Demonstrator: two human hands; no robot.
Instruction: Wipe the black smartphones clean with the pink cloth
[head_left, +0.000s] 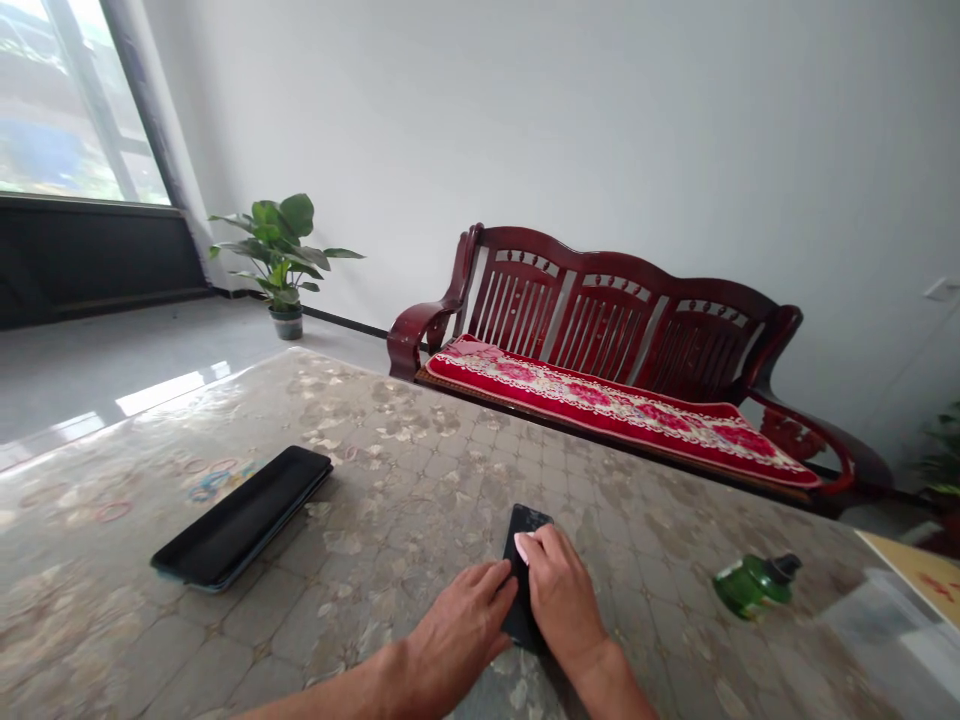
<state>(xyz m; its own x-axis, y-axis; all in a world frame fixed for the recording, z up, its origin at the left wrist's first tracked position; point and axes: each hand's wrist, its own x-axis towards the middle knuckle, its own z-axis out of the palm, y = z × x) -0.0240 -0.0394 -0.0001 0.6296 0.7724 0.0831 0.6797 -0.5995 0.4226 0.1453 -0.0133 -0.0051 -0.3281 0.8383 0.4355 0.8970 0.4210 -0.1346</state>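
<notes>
1 black phone (526, 527) lay flat on the table (420, 470), near edge, approx. centre, long axis pointing to 12 o'clock. 2 hands were on it, both the wearer's.

Right hand (559, 595) was spread flat on top of the phone, fingers together & straight, pressing down, nothing clasped. Left hand (465, 630) sat at the phone's 9 o'clock side, half-curled, fingertips against its left edge; couldn't tell if it gripped or only touched. Only the phone's top end and a bit of its bottom end showed, the rest was under the hands.

Other things, counted from the phone:
- 1 black tray (244, 515) at 9–10 o'clock, well apart.
- Coloured rubber bands (210, 482) beyond the tray, a handful; exact no. unclear.
- 1 green bottle (754, 583) w/ dark cap, lying on its side at 3 o'clock, well apart.
- 1 red wooden bench (600, 310) w/ 1 red floral cushion (622, 400) at 12–1 o'clock, behind the table.
- 2 potted plants: one (279, 250) at 11 o'clock by the window, one (946, 450) at 2 o'clock, cut off by the frame.
</notes>
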